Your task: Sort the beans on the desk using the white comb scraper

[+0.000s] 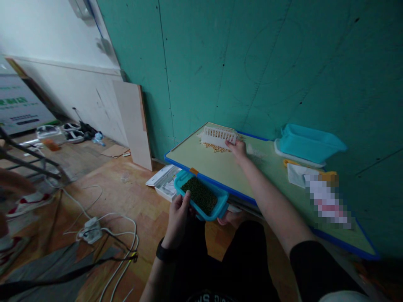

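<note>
My left hand grips the near left rim of a small blue plastic container, held just below the table's front edge. Small dark green beans fill much of it. At the back left of the table, my right hand is closed on the end of a white slotted plastic piece. Loose yellowish kernels lie under and in front of that piece, and some show through its slots.
A larger blue bin sits on the blue-edged table by the green wall, near a white cloth and a pixelated packet. An open white box and a power strip with cables lie lower left. Another person's feet show at left.
</note>
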`<state>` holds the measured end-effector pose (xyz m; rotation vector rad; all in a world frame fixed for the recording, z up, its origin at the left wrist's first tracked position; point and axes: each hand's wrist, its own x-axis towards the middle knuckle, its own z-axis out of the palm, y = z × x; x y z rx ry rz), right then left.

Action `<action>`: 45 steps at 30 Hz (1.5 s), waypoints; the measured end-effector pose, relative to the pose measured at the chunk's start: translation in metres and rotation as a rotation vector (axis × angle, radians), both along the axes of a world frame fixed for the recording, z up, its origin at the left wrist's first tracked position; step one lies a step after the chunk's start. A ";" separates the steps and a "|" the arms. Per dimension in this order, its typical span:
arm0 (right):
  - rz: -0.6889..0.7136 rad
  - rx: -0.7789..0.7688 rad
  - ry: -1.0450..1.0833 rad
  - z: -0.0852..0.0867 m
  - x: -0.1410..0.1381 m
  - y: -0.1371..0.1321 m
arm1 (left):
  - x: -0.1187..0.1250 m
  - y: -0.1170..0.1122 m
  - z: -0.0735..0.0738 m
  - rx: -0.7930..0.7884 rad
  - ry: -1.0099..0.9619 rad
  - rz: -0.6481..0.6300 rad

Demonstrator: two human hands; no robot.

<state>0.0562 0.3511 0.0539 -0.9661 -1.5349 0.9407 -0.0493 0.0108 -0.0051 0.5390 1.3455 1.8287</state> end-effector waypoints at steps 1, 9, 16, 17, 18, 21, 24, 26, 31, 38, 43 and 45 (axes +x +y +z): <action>0.009 0.004 0.013 0.001 0.000 -0.002 | 0.000 0.000 0.000 0.000 0.001 0.004; 0.018 -0.008 0.039 0.002 0.002 -0.014 | 0.001 0.000 0.000 -0.010 -0.003 0.011; 0.048 -0.032 0.058 0.007 0.003 -0.028 | 0.001 -0.001 0.003 0.006 0.004 -0.009; 0.062 -0.030 0.062 0.007 0.003 -0.030 | 0.002 -0.002 0.005 0.009 0.006 -0.006; 0.076 -0.030 0.066 0.008 0.002 -0.033 | 0.002 -0.002 0.006 0.012 0.007 -0.005; 0.101 -0.042 0.078 0.010 0.000 -0.038 | 0.003 -0.004 0.009 0.013 -0.001 -0.004; 0.083 -0.071 0.109 0.012 -0.001 -0.040 | 0.003 -0.005 0.010 0.007 -0.020 -0.005; 0.072 -0.083 0.140 0.013 0.001 -0.040 | 0.003 -0.005 0.009 -0.001 -0.025 -0.005; 0.016 -0.077 0.121 0.014 0.005 -0.038 | 0.002 -0.005 0.008 0.011 -0.005 0.006; 0.051 -0.075 0.089 0.016 0.001 -0.043 | 0.001 -0.003 0.005 0.012 -0.020 -0.002; 0.108 -0.068 0.083 0.016 -0.003 -0.047 | 0.001 -0.004 0.007 0.012 -0.013 0.006; 0.123 -0.066 0.074 0.016 -0.004 -0.047 | 0.000 -0.004 0.008 0.006 -0.012 0.006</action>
